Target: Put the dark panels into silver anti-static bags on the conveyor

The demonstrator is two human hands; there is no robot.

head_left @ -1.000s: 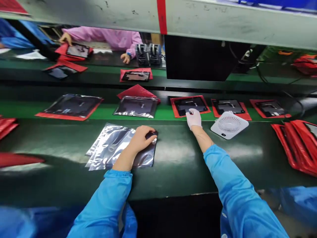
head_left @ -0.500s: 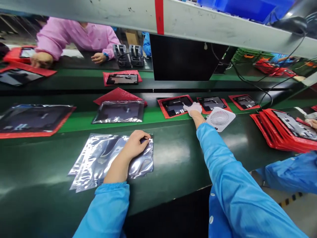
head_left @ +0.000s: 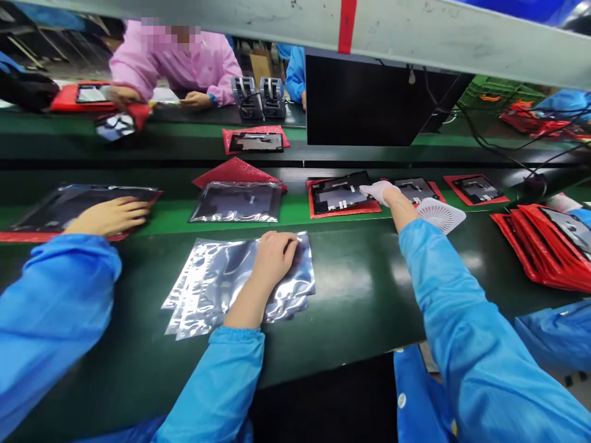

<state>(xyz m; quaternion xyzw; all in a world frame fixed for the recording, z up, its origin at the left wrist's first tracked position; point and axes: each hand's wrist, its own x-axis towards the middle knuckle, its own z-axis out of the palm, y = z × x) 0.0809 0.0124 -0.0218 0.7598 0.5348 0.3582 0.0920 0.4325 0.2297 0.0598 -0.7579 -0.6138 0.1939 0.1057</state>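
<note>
My left hand point(head_left: 274, 255) rests with curled fingers on the top of a fanned stack of silver antistatic bags point(head_left: 207, 286) on the dark green bench, pinching the upper right corner of the top bag. My right hand point(head_left: 379, 191), in a white glove, reaches out to the green conveyor belt point(head_left: 295, 212). Its fingers close on the right edge of a black panel point(head_left: 337, 194) that lies on a red foam pad point(head_left: 344, 210). Two more black panels on red pads point(head_left: 475, 187) lie further right on the belt.
A white round-grille fan point(head_left: 441, 215) sits just right of my right wrist. A stack of red pads point(head_left: 545, 249) fills the right bench. A bagged panel point(head_left: 237, 202) lies on the belt. A co-worker's hand point(head_left: 111, 215) presses another bagged panel at left. A black monitor point(head_left: 364, 101) stands behind.
A co-worker's blue-sleeved arm has come in at the left onto a bagged panel. My left hand's fingers have curled tighter on the top bag. My right hand stays at the black panel's edge.
</note>
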